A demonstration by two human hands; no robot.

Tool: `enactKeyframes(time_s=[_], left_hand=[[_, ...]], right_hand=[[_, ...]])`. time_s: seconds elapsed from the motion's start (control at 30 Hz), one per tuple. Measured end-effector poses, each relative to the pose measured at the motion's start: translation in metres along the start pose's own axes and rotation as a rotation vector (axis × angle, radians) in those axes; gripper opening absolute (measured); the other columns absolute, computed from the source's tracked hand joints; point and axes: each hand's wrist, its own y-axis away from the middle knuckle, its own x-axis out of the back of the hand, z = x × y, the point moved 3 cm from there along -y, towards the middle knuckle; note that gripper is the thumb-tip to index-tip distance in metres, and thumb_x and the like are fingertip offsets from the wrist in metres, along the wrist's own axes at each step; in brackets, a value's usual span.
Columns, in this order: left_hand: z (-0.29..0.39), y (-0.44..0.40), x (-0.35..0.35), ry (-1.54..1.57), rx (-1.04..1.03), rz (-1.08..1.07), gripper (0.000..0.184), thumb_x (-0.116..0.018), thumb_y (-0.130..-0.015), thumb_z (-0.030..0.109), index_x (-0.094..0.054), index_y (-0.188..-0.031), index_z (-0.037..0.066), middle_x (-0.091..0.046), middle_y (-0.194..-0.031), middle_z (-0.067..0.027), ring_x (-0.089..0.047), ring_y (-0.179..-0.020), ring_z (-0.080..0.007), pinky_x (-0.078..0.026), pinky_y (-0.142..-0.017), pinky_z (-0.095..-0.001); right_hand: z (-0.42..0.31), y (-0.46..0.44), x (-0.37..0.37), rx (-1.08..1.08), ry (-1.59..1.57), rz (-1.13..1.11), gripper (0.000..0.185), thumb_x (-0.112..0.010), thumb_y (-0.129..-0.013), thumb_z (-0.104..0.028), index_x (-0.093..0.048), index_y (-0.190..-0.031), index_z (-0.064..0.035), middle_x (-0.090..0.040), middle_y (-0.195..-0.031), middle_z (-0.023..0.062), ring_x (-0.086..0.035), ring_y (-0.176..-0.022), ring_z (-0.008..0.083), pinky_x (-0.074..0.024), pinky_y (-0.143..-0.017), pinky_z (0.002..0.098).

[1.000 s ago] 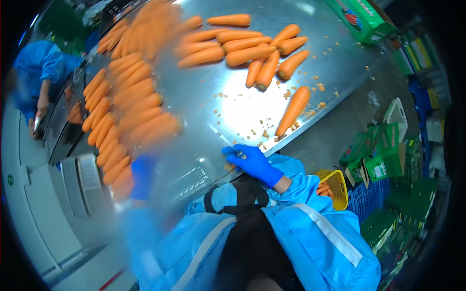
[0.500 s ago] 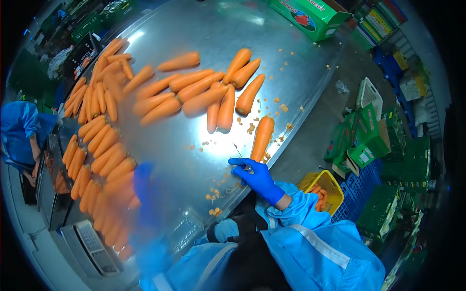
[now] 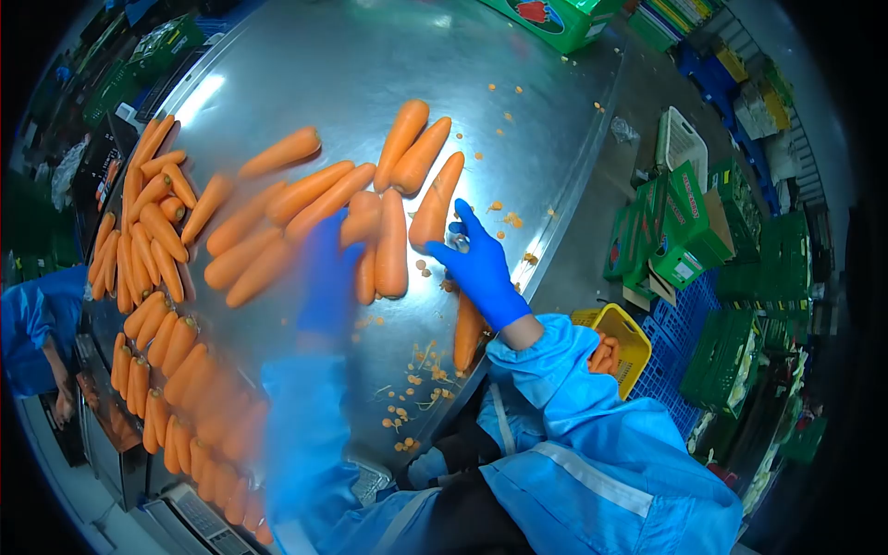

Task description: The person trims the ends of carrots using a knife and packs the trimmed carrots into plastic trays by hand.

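My right hand (image 3: 483,270), in a blue glove, reaches to the near end of a large carrot (image 3: 437,203). Its thumb and forefinger are spread, while the other fingers curl around a small knife (image 3: 459,242), mostly hidden in the palm. My left hand (image 3: 328,273), gloved too, is smeared by motion over the loose carrots. Its fingertips are close to a short-looking carrot (image 3: 363,220); whether they grip it is unclear. Beside that lies an upright-pointing carrot (image 3: 392,245). Another carrot (image 3: 467,333) rests by the table edge, partly covered by my right hand and wrist.
Carrots lie in rows (image 3: 171,351) and a heap (image 3: 148,231) along the left of the metal table (image 3: 305,55). Trimmed bits (image 3: 421,375) are scattered near me. A green carton (image 3: 560,23) stands at the far edge, a yellow crate (image 3: 632,347) below right. A co-worker's sleeve (image 3: 42,319) shows left.
My left hand has moved from the carrot rows to the loose carrots. My right hand has moved away from the edge carrot to another one farther up. The view has shifted.
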Motion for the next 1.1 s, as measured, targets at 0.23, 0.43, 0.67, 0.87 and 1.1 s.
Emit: enactKeyframes(time_s=[0.23, 0.43, 0.67, 0.87, 1.1], left_hand=[[0.016, 0.090, 0.043, 0.965, 0.635, 0.280, 0.057, -0.064, -0.092, 0.022, -0.043, -0.139, -0.002, -0.059, -0.120, -0.0155, -0.060, -0.108, -0.0276, -0.048, -0.097, -0.0410], [0.040, 0.170, 0.038, 1.540, 0.925, 0.157, 0.063, -0.057, -0.094, 0.031, -0.036, -0.144, -0.002, -0.060, -0.116, -0.0179, -0.061, -0.102, -0.0318, -0.049, -0.095, -0.0452], [0.072, 0.180, 0.034, 1.634, 0.966, 0.104, 0.061, -0.054, -0.096, 0.038, -0.040, -0.140, -0.002, -0.061, -0.115, -0.0178, -0.061, -0.102, -0.0326, -0.049, -0.095, -0.0473], [0.080, 0.173, 0.016, 1.607, 0.945, 0.299, 0.055, -0.060, -0.095, 0.039, -0.046, -0.132, 0.000, -0.061, -0.110, -0.0155, -0.062, -0.101, -0.0286, -0.051, -0.091, -0.0421], [0.098, 0.208, 0.043, 1.077, 0.701, 0.176, 0.087, -0.075, -0.076, 0.036, -0.035, -0.145, 0.002, -0.049, -0.135, -0.0150, -0.049, -0.123, -0.0270, -0.042, -0.104, -0.0416]], right_hand=[[0.016, -0.032, -0.041, -0.042, 0.248, 0.057, 0.106, -0.076, -0.082, -0.028, -0.003, -0.155, -0.0051, -0.064, -0.106, 0.0236, -0.071, -0.074, 0.0271, -0.0575, -0.064, 0.0348], [0.006, -0.001, -0.008, -0.253, -0.590, -0.073, 0.089, -0.072, -0.081, -0.021, -0.022, -0.153, -0.0065, -0.064, -0.108, 0.0168, -0.069, -0.070, 0.0172, -0.0504, -0.049, 0.0261], [0.010, 0.115, 0.022, -0.342, -1.172, -0.589, 0.075, -0.061, -0.085, -0.021, -0.030, -0.151, -0.0045, -0.057, -0.129, 0.0183, -0.056, -0.073, 0.0132, -0.0465, -0.062, 0.0228], [-0.010, 0.168, 0.010, 0.070, -0.439, -0.725, 0.079, -0.080, -0.076, -0.018, -0.043, -0.145, -0.0032, -0.052, -0.141, 0.0123, -0.050, -0.130, 0.0228, -0.0372, -0.110, 0.0360], [0.003, 0.211, -0.003, 0.113, -0.259, -0.758, 0.070, -0.081, -0.078, -0.016, -0.051, -0.140, -0.0088, -0.059, -0.134, 0.0090, -0.054, -0.124, 0.0184, -0.0415, -0.106, 0.0355]])
